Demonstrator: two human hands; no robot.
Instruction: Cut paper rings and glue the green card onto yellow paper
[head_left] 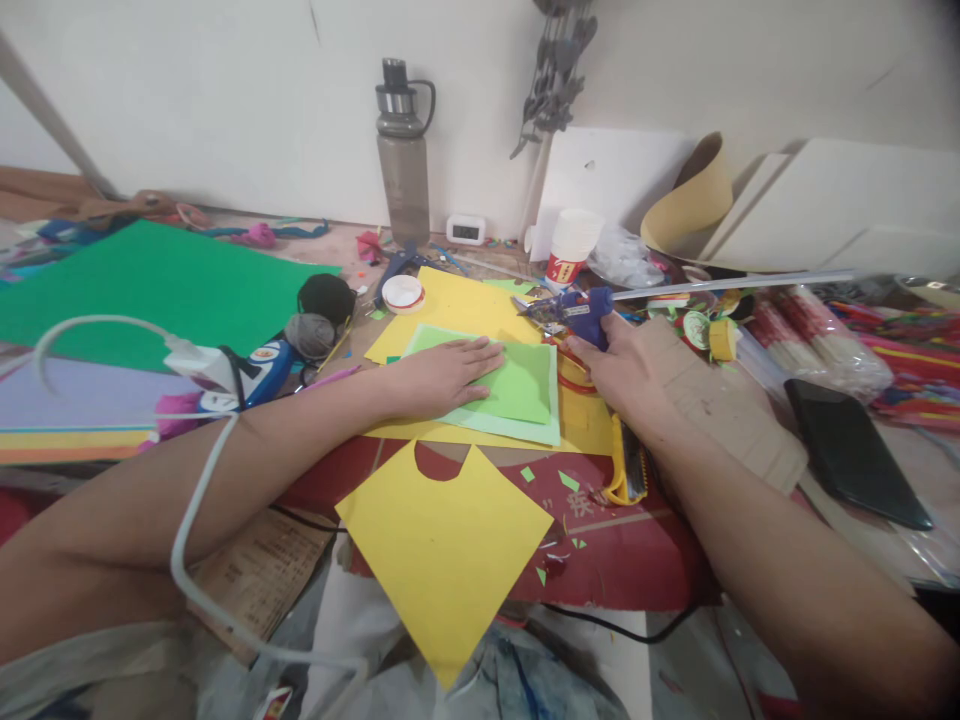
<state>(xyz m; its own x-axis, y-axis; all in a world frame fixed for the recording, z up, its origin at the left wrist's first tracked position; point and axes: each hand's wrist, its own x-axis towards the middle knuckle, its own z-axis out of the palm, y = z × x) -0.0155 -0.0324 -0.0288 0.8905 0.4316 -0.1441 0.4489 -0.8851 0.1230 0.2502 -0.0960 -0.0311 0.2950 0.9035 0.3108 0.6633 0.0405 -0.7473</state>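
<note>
My left hand [446, 375] lies flat, fingers apart, on a bright green sheet [525, 385]. Under that is a pale green sheet [553, 425], resting on yellow paper [442, 300]. My right hand [619, 365] is wrapped round a blue glue gun [585, 312] to the right of the sheets. The gun's nozzle points left, and a long clear glue stick [735, 286] sticks out of its back. Nearer to me, a yellow square [446, 550] with a curved notch in its top corner hangs over the table edge.
A yellow-handled cutter [619, 465] lies below my right hand, a black phone [855, 450] farther right. Behind stand a grey bottle [405, 180] and paper cups [571, 250]. Left are a green sheet [150, 290] and a white cable [187, 510]. Small green scraps [568, 481] dot the red surface [637, 560].
</note>
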